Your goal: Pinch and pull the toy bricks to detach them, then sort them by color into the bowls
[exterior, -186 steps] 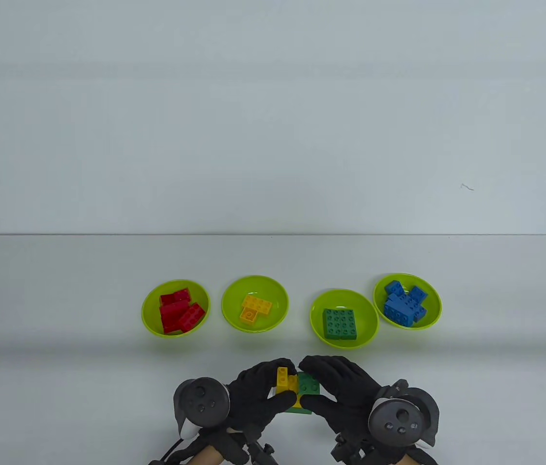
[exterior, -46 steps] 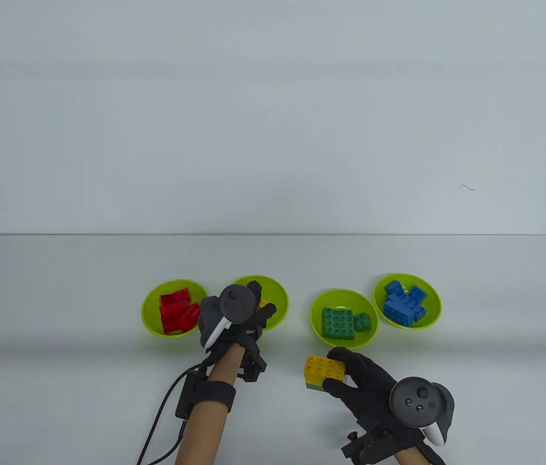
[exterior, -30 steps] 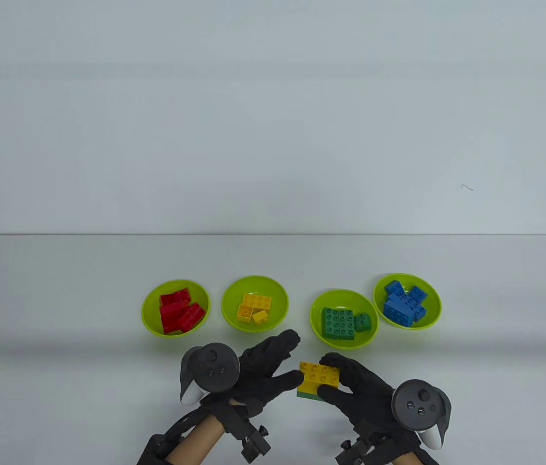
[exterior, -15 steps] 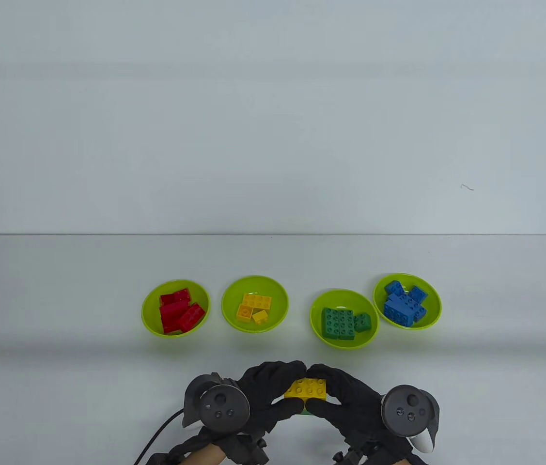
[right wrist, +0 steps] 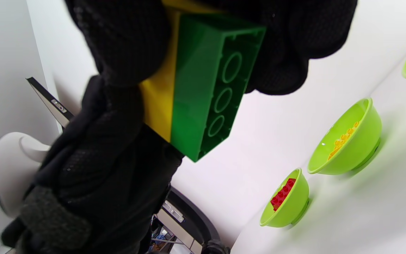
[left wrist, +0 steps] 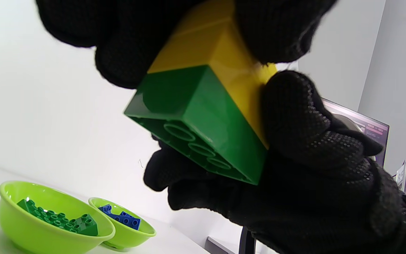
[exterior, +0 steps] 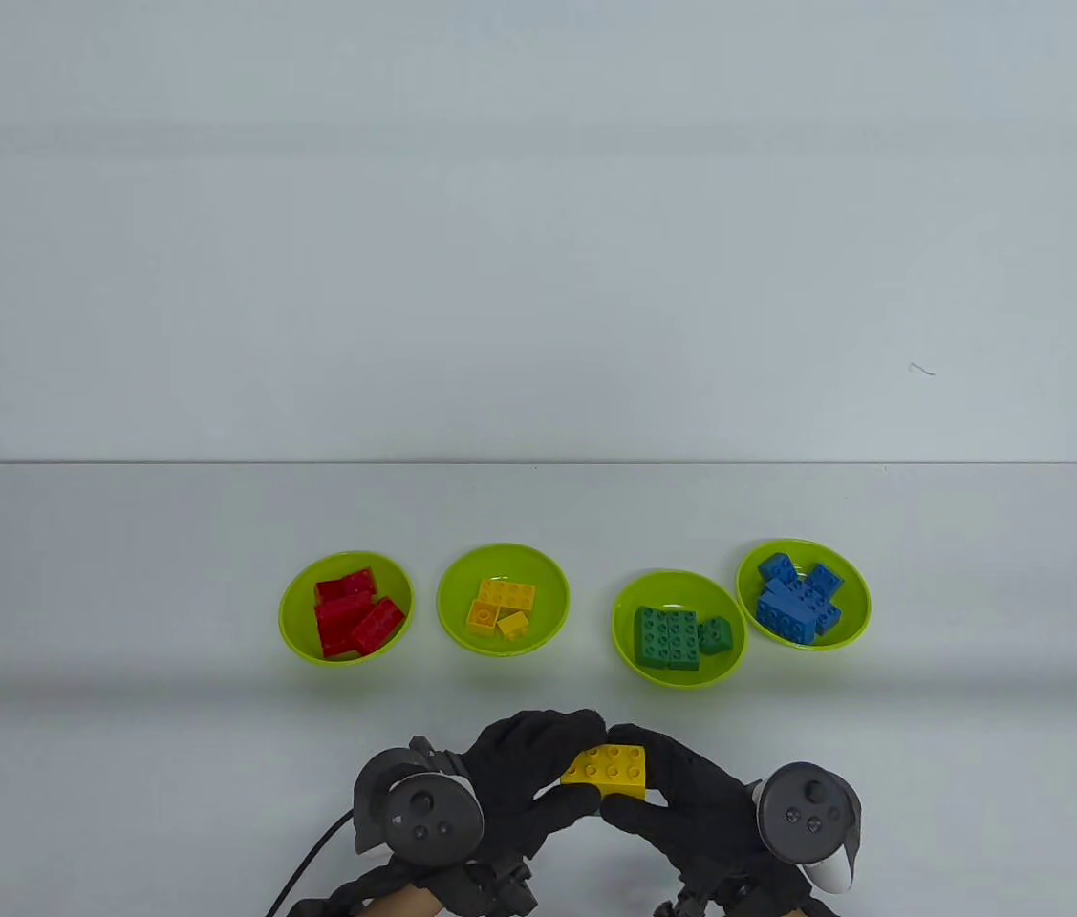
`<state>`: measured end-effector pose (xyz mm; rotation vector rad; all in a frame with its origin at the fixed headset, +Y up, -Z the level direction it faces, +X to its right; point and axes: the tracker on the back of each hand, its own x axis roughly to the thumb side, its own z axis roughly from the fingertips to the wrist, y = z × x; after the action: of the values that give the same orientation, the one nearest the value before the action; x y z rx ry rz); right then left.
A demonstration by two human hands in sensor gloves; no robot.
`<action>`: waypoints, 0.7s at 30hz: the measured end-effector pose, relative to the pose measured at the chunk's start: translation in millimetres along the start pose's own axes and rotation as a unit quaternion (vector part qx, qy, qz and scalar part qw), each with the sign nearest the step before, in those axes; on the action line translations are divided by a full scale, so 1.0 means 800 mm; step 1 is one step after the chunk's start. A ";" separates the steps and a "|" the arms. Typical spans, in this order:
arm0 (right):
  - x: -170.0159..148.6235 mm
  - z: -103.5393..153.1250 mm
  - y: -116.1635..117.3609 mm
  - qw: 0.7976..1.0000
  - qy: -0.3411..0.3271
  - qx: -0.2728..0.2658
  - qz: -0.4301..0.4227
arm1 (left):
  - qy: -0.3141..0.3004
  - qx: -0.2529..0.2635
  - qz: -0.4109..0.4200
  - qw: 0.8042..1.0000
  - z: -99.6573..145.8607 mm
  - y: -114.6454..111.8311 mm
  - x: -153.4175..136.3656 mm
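A yellow brick (exterior: 607,767) stuck on a green brick (left wrist: 203,116) is held above the table's front edge by both hands. My left hand (exterior: 565,764) grips the stack's left end, its fingers (left wrist: 125,42) curled over the yellow brick (left wrist: 217,46). My right hand (exterior: 638,778) grips the right end, its fingers (right wrist: 125,35) wrapped round both layers. In the right wrist view the green brick (right wrist: 203,81) shows its hollow underside. From above, the green layer is hidden. The two bricks are still joined.
Four lime bowls stand in a row: one (exterior: 294,611) with red bricks, one (exterior: 552,583) with yellow bricks, one (exterior: 627,602) with green bricks, one (exterior: 861,597) with blue bricks. A cable (exterior: 309,860) trails from my left wrist.
My left hand left the yellow bowl, where a small yellow brick now lies, and joined my right hand on the stack. In the last half second the stack tilted slightly.
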<state>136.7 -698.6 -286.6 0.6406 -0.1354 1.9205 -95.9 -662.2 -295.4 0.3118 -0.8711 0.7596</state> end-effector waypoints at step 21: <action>0.006 0.001 0.008 0.999 -0.001 -0.015 0.032 | 0.025 -0.006 0.029 0.999 -0.001 0.001 0.001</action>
<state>129.9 -698.2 -282.2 0.6242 -0.1871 1.9766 -95.7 -661.1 -295.3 0.2567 -0.8409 0.8111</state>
